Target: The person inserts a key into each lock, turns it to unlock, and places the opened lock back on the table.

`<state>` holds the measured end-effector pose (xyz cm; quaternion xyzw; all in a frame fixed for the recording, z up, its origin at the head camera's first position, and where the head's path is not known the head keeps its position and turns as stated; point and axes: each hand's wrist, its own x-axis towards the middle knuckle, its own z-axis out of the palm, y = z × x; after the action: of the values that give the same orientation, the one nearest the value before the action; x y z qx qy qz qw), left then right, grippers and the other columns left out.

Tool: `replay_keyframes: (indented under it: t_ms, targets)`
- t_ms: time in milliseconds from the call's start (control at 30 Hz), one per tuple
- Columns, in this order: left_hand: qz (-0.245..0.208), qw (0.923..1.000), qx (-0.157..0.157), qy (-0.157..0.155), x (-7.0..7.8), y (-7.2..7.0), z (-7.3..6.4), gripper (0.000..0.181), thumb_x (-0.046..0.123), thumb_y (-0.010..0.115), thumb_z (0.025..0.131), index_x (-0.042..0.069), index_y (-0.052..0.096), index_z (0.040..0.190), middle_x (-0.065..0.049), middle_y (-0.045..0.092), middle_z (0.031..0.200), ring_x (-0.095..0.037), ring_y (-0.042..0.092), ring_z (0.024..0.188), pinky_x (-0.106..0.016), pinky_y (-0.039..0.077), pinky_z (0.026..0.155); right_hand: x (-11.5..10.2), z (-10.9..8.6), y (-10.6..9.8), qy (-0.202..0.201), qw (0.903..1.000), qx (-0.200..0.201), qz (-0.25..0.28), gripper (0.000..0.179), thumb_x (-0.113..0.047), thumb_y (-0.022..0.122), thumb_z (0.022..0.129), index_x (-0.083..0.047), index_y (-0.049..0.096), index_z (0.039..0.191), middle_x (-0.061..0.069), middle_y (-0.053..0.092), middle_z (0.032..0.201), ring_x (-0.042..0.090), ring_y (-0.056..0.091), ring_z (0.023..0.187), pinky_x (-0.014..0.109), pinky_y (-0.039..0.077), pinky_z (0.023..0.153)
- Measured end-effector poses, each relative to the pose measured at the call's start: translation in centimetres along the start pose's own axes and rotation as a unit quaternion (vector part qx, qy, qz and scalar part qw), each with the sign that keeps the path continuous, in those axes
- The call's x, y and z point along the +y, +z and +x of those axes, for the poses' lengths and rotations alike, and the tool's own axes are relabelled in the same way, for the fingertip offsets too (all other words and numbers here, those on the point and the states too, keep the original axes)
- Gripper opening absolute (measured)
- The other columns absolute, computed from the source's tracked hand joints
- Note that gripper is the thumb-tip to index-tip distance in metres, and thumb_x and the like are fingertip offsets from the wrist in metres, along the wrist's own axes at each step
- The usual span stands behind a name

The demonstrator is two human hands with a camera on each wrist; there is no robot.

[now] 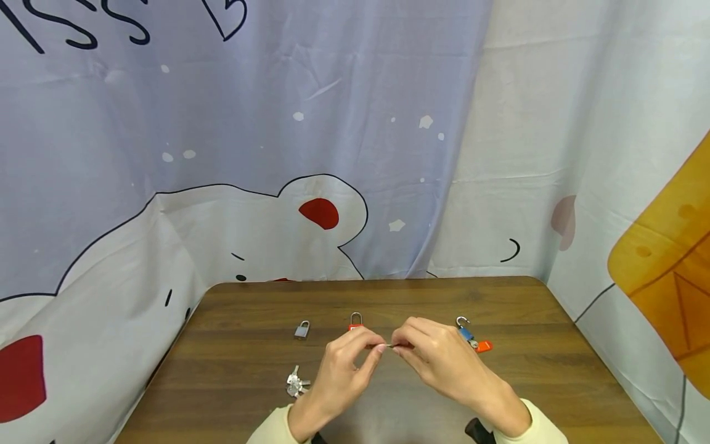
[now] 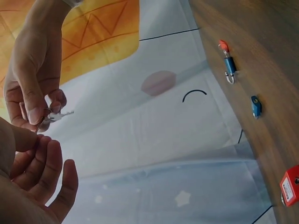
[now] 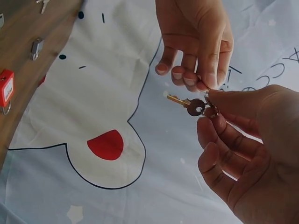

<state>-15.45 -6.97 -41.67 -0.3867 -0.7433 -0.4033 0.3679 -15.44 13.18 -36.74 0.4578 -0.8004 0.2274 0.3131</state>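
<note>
Both hands meet in front of me above the table, fingertips close together. My left hand (image 1: 345, 369) pinches one side of a small key ring (image 3: 211, 111) between thumb and finger. The thumb and fingers of my right hand (image 1: 446, 359) pinch the other side. From the ring hangs a small key (image 3: 193, 107), brassy along its blade in the right wrist view; the left wrist view shows it as a silvery key (image 2: 58, 115). Fingertips hide part of the ring. Behind the hands stands a red padlock (image 3: 6, 87), partly covered in the head view.
A grey padlock (image 1: 302, 330) and a bunch of keys (image 1: 296, 382) lie left on the wooden table (image 1: 238, 345). At right lies a blue padlock (image 1: 465, 333), shackle open, beside an orange tag (image 1: 484, 346). Another small blue object (image 2: 256, 107) lies nearby. A printed curtain (image 1: 233, 123) hangs behind.
</note>
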Motion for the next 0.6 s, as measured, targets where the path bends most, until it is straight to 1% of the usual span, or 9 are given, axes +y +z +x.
replay_keyframes:
  t_ms: [100,233,300,400,500,600]
  targets:
    - [0.002,1.0,0.001,0.002,0.11,-0.06,0.1,0.008,0.002,0.068,0.089,0.009,0.067,0.09,0.003,0.067,0.083,-0.006,0.065,0.077,-0.013,0.053,0.076,-0.06,0.1,-0.21,-0.003,0.9999,0.013,0.004,0.016,-0.012,0.077,0.083,-0.018,0.065,0.09,-0.012,0.06,0.081,-0.001,0.057,0.072,0.012,0.047,0.065]
    - [0.004,1.0,-0.001,0.005,0.16,-0.14,0.16,0.01,0.001,0.069,0.088,0.011,0.067,0.091,0.004,0.067,0.083,-0.006,0.065,0.077,-0.013,0.053,0.076,-0.04,-0.02,-0.28,0.019,0.9996,0.017,0.013,0.014,-0.014,0.076,0.083,-0.018,0.065,0.09,-0.012,0.06,0.083,0.002,0.058,0.074,0.013,0.048,0.067]
    - [0.005,1.0,-0.001,0.007,0.2,-0.18,0.14,0.01,0.002,0.069,0.089,0.011,0.067,0.09,0.003,0.067,0.083,-0.006,0.065,0.077,-0.012,0.053,0.075,-0.02,-0.17,-0.19,0.03,0.9992,0.013,0.021,0.013,-0.015,0.075,0.084,-0.018,0.065,0.091,-0.012,0.061,0.085,0.003,0.058,0.077,0.013,0.047,0.07]
    - [0.005,0.9999,-0.003,0.011,0.28,-0.26,0.07,0.008,0.003,0.069,0.089,0.011,0.067,0.09,0.004,0.067,0.083,-0.006,0.065,0.076,-0.012,0.052,0.075,0.03,-0.42,0.07,0.037,0.9989,0.005,0.03,0.012,-0.019,0.074,0.085,-0.018,0.065,0.093,-0.012,0.062,0.089,0.003,0.059,0.081,0.014,0.049,0.073]
    - [0.002,0.9999,-0.007,0.012,0.36,-0.31,0.05,0.008,0.003,0.068,0.089,0.011,0.067,0.091,0.004,0.067,0.084,-0.005,0.065,0.077,-0.012,0.052,0.075,0.07,-0.65,0.38,0.035,0.9989,-0.003,0.031,0.012,-0.022,0.074,0.087,-0.019,0.066,0.096,-0.012,0.063,0.091,0.001,0.06,0.083,0.015,0.05,0.075]
    - [0.0,0.9999,-0.008,0.011,0.4,-0.32,0.06,0.008,0.004,0.068,0.09,0.011,0.067,0.091,0.004,0.067,0.085,-0.005,0.065,0.078,-0.012,0.053,0.076,0.08,-0.8,0.65,0.029,0.9992,-0.008,0.025,0.01,-0.023,0.073,0.088,-0.02,0.066,0.095,-0.013,0.064,0.089,0.0,0.06,0.082,0.016,0.051,0.073]
